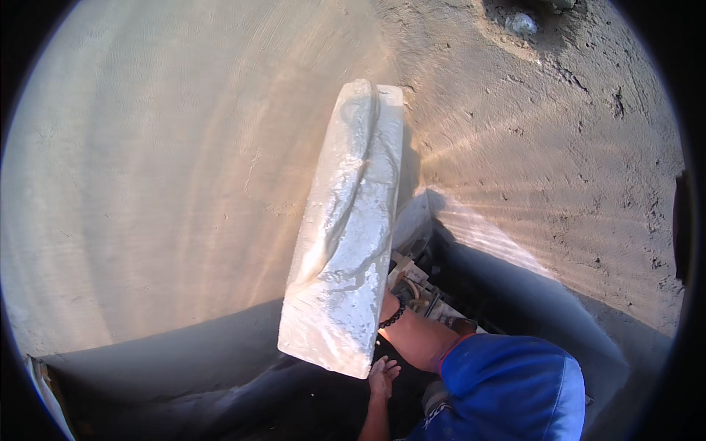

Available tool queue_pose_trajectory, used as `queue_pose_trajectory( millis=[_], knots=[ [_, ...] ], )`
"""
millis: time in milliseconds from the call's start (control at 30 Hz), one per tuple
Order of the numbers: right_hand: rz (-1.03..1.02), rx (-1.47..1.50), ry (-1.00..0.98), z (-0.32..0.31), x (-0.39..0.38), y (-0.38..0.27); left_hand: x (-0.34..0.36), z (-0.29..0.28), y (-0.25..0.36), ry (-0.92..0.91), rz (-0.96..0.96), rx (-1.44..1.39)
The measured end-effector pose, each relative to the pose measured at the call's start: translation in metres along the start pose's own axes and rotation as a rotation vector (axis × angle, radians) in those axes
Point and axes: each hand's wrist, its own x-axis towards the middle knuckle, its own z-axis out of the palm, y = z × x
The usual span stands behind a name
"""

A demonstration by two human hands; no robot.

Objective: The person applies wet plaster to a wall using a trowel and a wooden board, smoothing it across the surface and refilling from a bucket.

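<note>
A long, pale plastering float (pixel 334 242) loaded with wet, glistening plaster is held up in the middle of the view, tilted, its far end close to the wall corner. My right hand (pixel 388 303), with a dark beaded bracelet at its wrist, reaches behind the float's right edge and supports it; the fingers are hidden there. Just below the float's near end is my left hand (pixel 384 375), fingers stretched and apart, holding nothing. Whether it touches the float's edge is hard to tell. A ridge of plaster runs lengthwise along the float.
On the left stands a smooth, freshly coated wall (pixel 162 169). It meets a rougher plastered wall (pixel 544 154) on the right, which has a hole (pixel 522 23) near the top. Lower down, the walls fall into shade. Jumbled pieces (pixel 423 290) lie below, partly hidden by my right arm.
</note>
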Motion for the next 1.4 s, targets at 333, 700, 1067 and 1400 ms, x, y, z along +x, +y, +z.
queue_pose_trajectory(
  millis=[333,700,1067,1400],
  knots=[
    [-0.384,-0.699,0.143,-0.172,0.040,-0.131,0.047,-0.018,-0.049,0.036,-0.138,0.064],
    [-1.019,-1.682,0.290,-0.152,0.144,-0.121,0.103,-0.018,-0.047,0.038,-0.066,0.123],
    [-0.933,-1.672,0.066,-0.209,0.071,-0.109,0.119,-0.019,-0.053,-0.007,-0.047,0.115],
    [-0.906,-1.932,0.268,-0.280,0.116,-0.170,0.152,-0.039,-0.086,0.077,-0.109,0.199]
  ],
)
